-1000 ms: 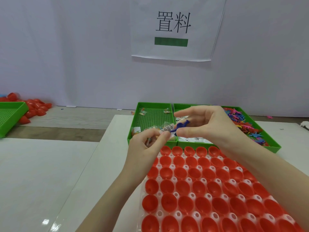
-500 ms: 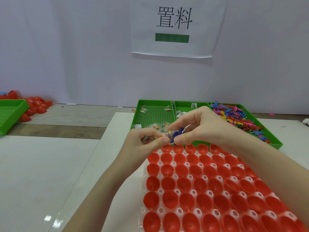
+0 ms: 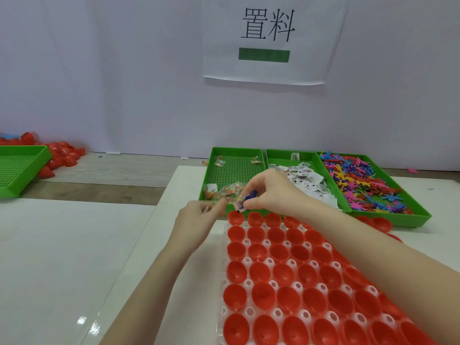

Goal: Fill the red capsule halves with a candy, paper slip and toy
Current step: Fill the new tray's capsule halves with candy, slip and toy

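Now right hand (image 3: pixel 270 192) pinches slip (image 3: pixel 239 204) and toy (image 3: pixel 251 195) (left hand (image 3: pixel 196 215) curled).

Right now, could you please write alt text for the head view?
The right hand pinches a blue toy and paper slip above the far-left red capsule half; the left hand is alongside. Three green trays lie behind.

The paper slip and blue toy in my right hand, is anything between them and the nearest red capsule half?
Nothing visible. The right hand pinches the paper slip and blue toy just above the far-left capsule half, which looks open and empty.
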The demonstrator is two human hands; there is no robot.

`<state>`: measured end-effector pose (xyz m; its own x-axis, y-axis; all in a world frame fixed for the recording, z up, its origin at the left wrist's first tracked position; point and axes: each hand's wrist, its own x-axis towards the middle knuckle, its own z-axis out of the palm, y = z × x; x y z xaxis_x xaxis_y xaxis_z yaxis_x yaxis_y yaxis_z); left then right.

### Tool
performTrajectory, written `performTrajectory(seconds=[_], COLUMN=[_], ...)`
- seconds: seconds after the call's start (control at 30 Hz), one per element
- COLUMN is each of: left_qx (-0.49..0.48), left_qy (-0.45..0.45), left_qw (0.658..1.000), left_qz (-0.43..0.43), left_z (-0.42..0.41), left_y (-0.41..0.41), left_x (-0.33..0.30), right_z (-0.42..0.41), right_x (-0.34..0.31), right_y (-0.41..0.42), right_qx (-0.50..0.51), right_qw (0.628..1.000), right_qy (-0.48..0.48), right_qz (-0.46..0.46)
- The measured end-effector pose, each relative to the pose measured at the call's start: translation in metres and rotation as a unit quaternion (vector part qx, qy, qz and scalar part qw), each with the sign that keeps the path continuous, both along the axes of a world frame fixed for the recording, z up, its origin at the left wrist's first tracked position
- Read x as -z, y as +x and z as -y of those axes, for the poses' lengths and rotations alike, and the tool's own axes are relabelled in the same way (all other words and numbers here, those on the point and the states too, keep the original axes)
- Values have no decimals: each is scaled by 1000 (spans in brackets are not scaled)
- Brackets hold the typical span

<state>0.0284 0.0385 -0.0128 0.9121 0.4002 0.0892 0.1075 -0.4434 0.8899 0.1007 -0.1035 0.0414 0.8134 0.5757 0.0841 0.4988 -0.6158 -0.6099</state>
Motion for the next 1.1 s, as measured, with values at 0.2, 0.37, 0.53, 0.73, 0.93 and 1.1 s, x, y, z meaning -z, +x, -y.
performTrajectory(seconds=[0.2, 0.37, 0.53, 0.73, 0.93, 1.1], left_qx=[31, 31, 55, 72, 75, 68], left_qy=[67, 18, -35, -55, -49, -58], left_qw=[995, 999, 998, 996, 996, 996], left_qz=[-66, -38, -23, -27, -24, -20], left_z=[5, 10, 10, 9, 10, 10], left_y=[6, 6, 6, 7, 9, 10], left_x=[18, 21, 24, 27, 29, 31], right_z=[-8, -13, -14, -12, -12, -16], right_x=[19, 24, 26, 26, 29, 30], right_y=[3, 4, 2, 4, 3, -4], right_qx=[-12, -21, -26, -65, -65, -63], right_qw=[998, 995, 994, 990, 984, 952], right_qy=[-54, -80, -57, -94, -132, -198], right_qz=[39, 51, 87, 87, 100, 225])
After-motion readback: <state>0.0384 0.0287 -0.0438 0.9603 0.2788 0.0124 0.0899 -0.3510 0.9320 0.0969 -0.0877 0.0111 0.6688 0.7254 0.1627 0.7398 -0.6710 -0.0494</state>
